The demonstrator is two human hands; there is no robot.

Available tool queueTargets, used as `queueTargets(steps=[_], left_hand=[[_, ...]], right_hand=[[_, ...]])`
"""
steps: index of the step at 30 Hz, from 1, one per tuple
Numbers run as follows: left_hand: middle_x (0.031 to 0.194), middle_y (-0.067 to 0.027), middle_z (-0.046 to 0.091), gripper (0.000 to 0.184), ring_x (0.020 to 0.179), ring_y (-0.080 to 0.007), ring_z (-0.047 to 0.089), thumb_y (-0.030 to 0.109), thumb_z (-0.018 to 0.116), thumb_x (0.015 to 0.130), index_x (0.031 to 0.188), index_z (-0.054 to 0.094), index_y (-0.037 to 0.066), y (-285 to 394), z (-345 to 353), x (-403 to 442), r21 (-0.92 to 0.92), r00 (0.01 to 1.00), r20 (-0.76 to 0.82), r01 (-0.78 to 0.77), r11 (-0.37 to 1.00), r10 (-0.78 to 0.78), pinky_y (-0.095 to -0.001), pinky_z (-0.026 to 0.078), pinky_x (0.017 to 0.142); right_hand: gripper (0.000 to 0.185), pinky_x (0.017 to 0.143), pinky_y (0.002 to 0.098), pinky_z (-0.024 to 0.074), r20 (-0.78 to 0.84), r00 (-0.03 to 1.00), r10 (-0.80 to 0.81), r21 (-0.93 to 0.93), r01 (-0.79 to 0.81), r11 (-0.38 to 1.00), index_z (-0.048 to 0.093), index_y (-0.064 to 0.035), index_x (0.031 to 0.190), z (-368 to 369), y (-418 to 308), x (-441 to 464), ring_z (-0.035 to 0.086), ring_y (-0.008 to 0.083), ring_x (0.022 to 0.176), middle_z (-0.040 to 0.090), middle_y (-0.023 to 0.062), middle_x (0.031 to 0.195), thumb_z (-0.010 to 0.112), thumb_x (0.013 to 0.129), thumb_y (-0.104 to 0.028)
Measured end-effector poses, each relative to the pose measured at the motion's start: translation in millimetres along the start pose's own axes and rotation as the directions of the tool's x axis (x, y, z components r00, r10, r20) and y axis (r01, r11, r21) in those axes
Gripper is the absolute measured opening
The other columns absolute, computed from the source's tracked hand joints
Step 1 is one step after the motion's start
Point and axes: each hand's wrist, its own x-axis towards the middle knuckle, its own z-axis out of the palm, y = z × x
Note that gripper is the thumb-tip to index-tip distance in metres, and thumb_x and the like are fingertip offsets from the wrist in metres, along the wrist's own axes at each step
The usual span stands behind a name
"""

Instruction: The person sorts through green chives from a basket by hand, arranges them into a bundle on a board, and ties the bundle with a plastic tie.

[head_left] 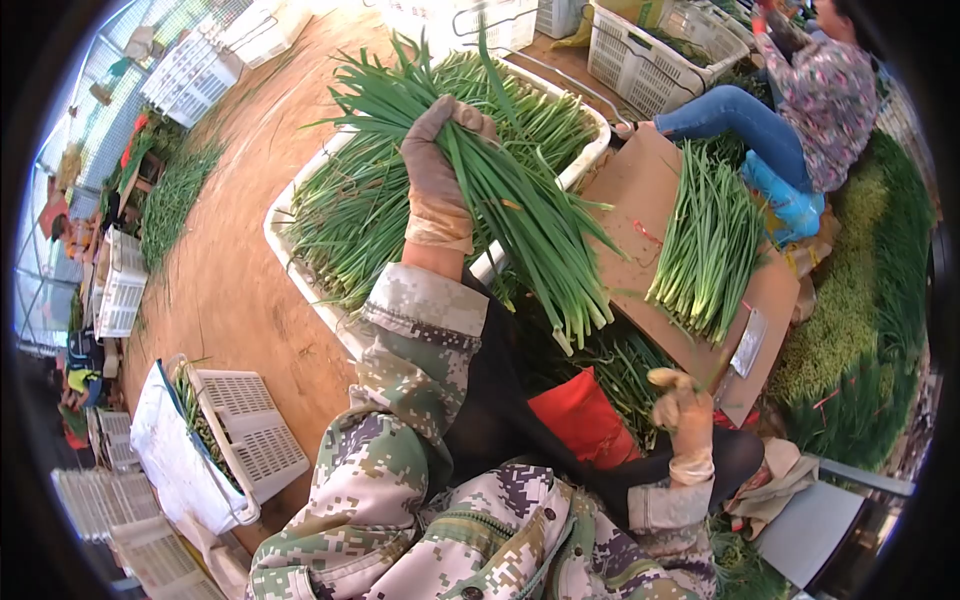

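Observation:
My left hand (440, 165), in a soiled glove, is wrapped round a thick bunch of garlic chives (525, 225), raised over a white crate (290, 262). The pale stem ends point down to the right, the leaf tips up to the left. More chives (350, 225) fill that crate. Lower right, my gloved right hand (686, 415) has its fingers curled in a pinch; I cannot make out what is in them. Just beyond it, a sheet of cardboard (632, 185) bears another laid-out bunch of chives (708, 240). A red cloth or bag (585, 418) lies beside my lap.
At the upper right a person (825, 100) sits near another white crate (655, 75). Heaps of chives (850, 320) cover the ground on the right. A tipped crate (250, 425) and stacked crates (190, 80) stand on the left, with other people (80, 240) further off.

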Motion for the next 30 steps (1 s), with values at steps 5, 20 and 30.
queueTargets(steps=[5,20,30], left_hand=[[0.071,-0.0054,0.053,0.023,0.065,-0.0211,0.048,0.021,0.056,0.092,0.075,0.052,0.006,2.5,-16.5,8.0,0.081,0.998,-0.055,-0.025,0.996,0.029,-0.0336,0.044,0.065],[0.071,-0.0085,0.063,0.018,0.063,-0.024,0.061,0.017,0.059,0.091,0.077,0.059,0.005,-4.9,-10.6,13.3,0.153,0.961,-0.275,0.006,0.988,0.037,-0.0349,0.053,0.061],[0.071,-0.0075,0.063,0.019,0.061,-0.0196,0.06,0.02,0.061,0.091,0.08,0.062,0.004,-32.7,10.3,4.7,0.33,0.946,-0.313,0.186,0.926,-0.079,-0.0311,0.051,0.058]], right_hand=[[0.055,0.045,0.0238,0.037,-0.028,0.988,0.153,-0.109,-0.155,0.982,0.066,0.0075,0.104,-21.2,12.2,-22.0,0.038,0.0058,0.043,0.041,-0.0053,0.052,0.059,0.095,-0.047],[0.064,0.075,0.0459,0.0438,0.377,0.849,0.369,-0.838,0.482,-0.254,0.062,-0.009,0.111,63.3,-7.6,-34.1,0.064,0.0284,0.087,0.067,0.0073,0.087,0.077,0.067,-0.053],[0.034,0.082,0.0413,0.0471,0.369,0.675,-0.638,-0.801,0.579,0.149,0.063,-0.0093,0.111,153.0,-98.9,79.3,0.062,0.0292,0.092,0.064,0.0106,0.101,0.073,0.081,-0.019]])
